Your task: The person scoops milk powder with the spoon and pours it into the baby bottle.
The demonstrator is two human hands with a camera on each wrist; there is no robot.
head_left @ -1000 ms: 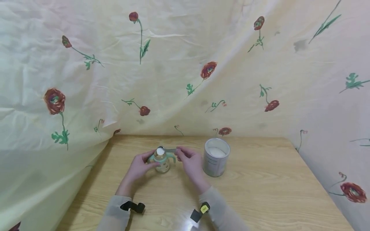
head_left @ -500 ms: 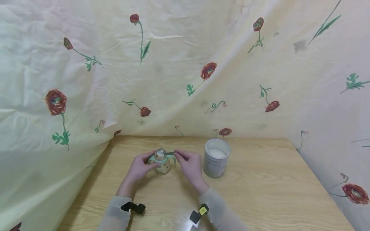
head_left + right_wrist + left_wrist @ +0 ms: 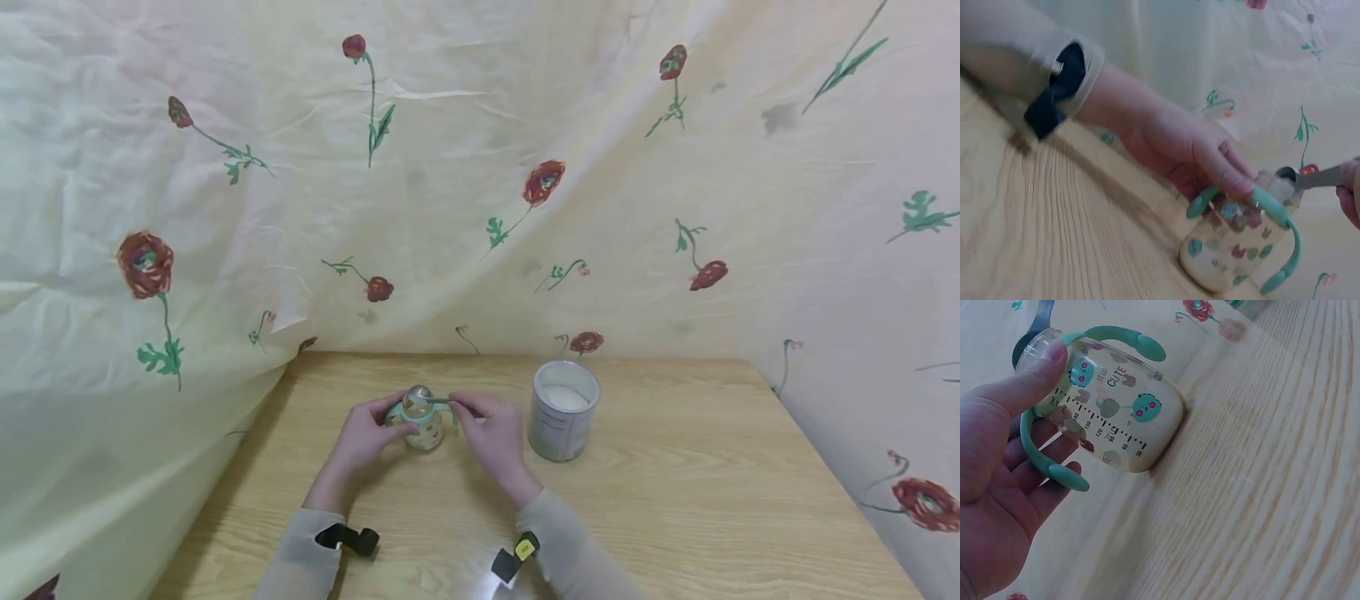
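Observation:
A clear baby bottle [image 3: 426, 437] with two mint-green handles stands on the table, its lid off. My left hand [image 3: 366, 435] holds it round the neck, thumb on the front, as the left wrist view shows on the printed bottle [image 3: 1129, 406]. Pale contents lie low inside it. My right hand [image 3: 495, 432] pinches the handle of a spoon [image 3: 439, 401]. The spoon's bowl is tipped over the bottle's mouth; the right wrist view shows the grey spoon [image 3: 1322, 179] at the rim. Whether powder still lies in the bowl is too small to tell.
To the right of my right hand stands a large open can [image 3: 557, 429] holding white powder. The wooden table [image 3: 675, 483] ends at a flower-printed cloth [image 3: 450, 208] behind and at the sides. Each sleeve carries a black strap with a small camera.
The spoon, which held a white heap level over the bottle, has rolled and dipped into a tilt; the heap is no longer visible. My left hand and the bottle stay in place.

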